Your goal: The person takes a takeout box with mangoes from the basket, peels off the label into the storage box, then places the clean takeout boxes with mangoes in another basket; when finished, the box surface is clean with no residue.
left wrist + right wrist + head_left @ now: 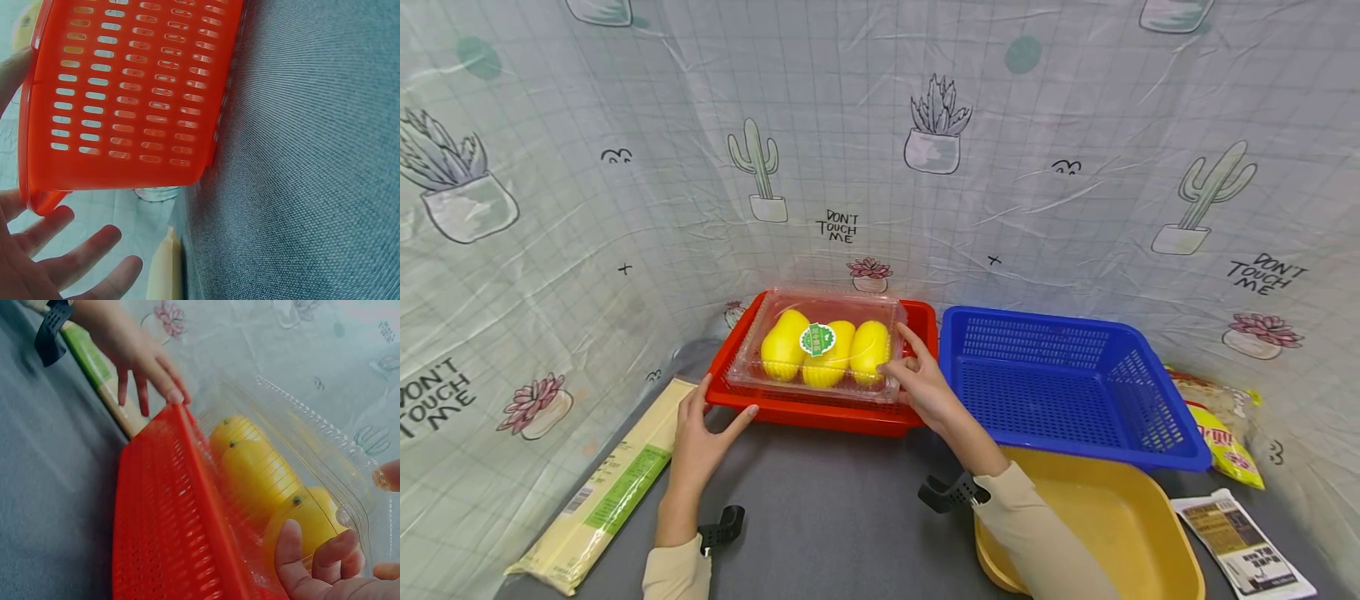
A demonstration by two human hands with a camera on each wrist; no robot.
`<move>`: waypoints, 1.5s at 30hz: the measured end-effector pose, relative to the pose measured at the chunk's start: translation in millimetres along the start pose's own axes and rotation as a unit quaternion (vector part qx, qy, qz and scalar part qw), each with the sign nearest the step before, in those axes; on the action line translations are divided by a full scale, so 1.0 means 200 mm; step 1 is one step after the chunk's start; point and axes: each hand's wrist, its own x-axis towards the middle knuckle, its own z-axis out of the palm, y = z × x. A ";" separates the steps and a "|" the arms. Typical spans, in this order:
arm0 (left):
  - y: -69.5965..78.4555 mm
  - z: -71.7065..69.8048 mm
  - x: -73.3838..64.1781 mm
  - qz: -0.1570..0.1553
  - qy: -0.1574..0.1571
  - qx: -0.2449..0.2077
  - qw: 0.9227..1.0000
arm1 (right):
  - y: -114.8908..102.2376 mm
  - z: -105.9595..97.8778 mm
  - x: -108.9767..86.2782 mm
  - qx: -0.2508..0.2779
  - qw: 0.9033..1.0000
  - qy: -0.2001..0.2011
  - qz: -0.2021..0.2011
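Observation:
A clear plastic box [760, 379] with three yellow mangoes [870, 346] and a green-white label lies in the red basket [831, 417], rising above its rim. My right hand [925, 387] grips the box's right end; in the right wrist view its thumb [289, 540] lies at the near side and a finger reaches over the top. At the basket's front left corner is my left hand [698, 433], thumb and fingers spread. The left wrist view shows its thumb [14, 72] against the rim and relaxed fingers [94, 247] around the corner.
Right of the red basket stands a blue basket [1030, 383], with a yellow tub [1105, 500] in front. Farther right lie snack bags [1228, 446] and a printed packet [1243, 542]. A long cream-and-green package [610, 492] lies left. A patterned sheet [880, 167] hangs behind.

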 end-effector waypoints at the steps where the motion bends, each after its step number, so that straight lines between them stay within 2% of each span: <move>1: 0.00 0.00 0.00 -0.001 -0.002 0.001 1.000 | -0.01 0.00 -0.01 -0.001 1.000 -0.001 0.001; 13: 0.00 0.00 0.00 -0.012 -0.012 0.009 1.000 | -0.06 0.01 -0.10 -0.008 1.000 -0.014 -0.006; 18: 0.00 0.00 0.00 -0.006 -0.009 0.011 1.000 | -0.08 0.01 -0.14 -0.011 1.000 -0.014 -0.012; 27: -0.01 0.00 -0.01 0.026 0.002 0.010 1.000 | -0.09 0.00 -0.23 0.004 0.999 -0.048 -0.026; 32: -0.01 0.00 -0.02 0.060 0.016 0.015 0.998 | -0.08 0.00 -0.27 -0.003 0.997 -0.073 -0.033; 37: -0.01 -0.01 -0.03 0.082 0.026 -0.008 0.996 | -0.06 0.00 -0.30 -0.006 0.994 -0.096 -0.043; 40: 0.00 -0.02 -0.04 0.096 0.029 -0.024 0.995 | -0.05 0.00 -0.31 -0.010 0.994 -0.102 -0.043; 45: 0.02 -0.03 -0.06 0.120 0.029 -0.025 0.992 | -0.03 0.00 -0.33 -0.021 0.994 -0.099 -0.039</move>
